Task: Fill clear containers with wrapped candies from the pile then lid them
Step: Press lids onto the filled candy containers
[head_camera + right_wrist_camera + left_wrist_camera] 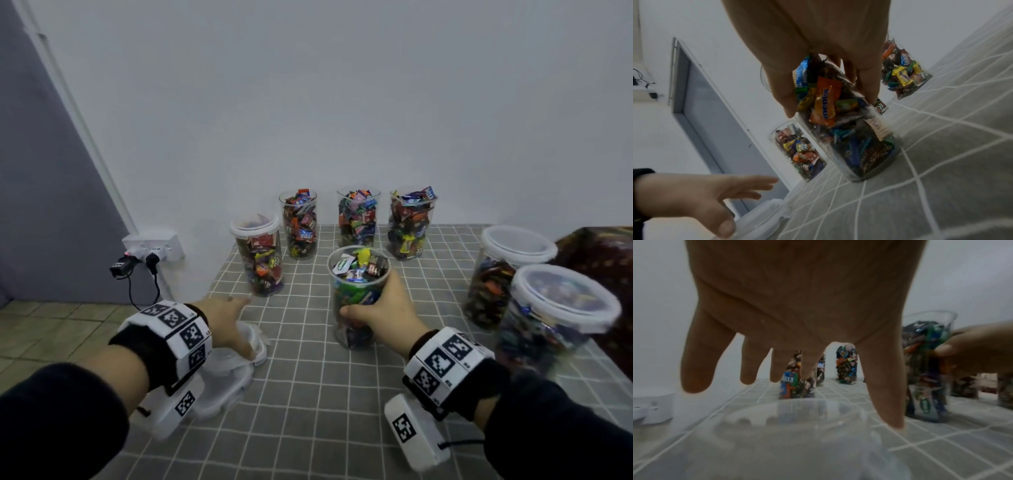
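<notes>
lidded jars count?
3: one at back left, two stacked along the right edge. Four more are unlidded, including the one in the right hand. Some may be out of view.

Domestic room: checked grey tablecloth (342,394) against a bare white wall (342,102), wall socket (154,245), tiled floor (51,329).

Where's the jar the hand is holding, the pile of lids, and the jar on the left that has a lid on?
held candy jar (358,274), head view, upper clear wall
stack of lids (236,377), head view, rim
lidded candy jar (255,224), head view, its lid
</notes>
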### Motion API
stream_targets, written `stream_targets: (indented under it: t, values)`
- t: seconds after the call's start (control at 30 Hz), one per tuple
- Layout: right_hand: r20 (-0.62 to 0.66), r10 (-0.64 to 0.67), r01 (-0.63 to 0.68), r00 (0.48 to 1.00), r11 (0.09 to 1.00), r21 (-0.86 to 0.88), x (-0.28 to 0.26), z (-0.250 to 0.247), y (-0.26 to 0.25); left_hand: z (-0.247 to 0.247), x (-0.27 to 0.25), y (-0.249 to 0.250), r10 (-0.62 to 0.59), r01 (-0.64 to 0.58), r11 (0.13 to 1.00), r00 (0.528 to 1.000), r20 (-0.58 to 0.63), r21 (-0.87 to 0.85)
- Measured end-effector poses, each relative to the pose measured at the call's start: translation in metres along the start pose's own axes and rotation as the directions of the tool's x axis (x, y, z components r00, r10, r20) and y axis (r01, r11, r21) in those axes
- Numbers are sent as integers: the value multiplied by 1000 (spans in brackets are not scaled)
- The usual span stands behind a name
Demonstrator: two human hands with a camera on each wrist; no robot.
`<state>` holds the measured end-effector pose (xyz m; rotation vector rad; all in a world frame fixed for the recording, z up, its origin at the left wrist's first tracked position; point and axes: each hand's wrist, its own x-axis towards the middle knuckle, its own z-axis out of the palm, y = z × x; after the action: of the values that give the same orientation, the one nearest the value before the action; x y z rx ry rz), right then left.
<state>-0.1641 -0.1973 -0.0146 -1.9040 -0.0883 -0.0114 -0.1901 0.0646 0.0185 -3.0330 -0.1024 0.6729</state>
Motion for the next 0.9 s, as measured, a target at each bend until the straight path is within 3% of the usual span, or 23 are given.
stream_targets:
  t: [0.1,0.3,0.4,0.53,0.9]
  values:
    - [79,-22,22,997,1000,0,-12,0,-1,8,1,-3,-58,57,998,995,82,9]
    - [182,-44,43,982,999,14,-29,7,-2,-9,-19,8,-50,50,998,999,2,-28]
    - [223,-62,58,973,998,26,-34,12,0,-39,-45,22,52,-76,982,989,-138,-172]
    - [249,-93,92,964,996,16,-38,15,-1,-74,-70,45,213,-315,903,918,-334,-290]
    - [236,-113,113,965,993,14,-43,14,-3,-81,-70,113,341,-354,935,904,-256,-6]
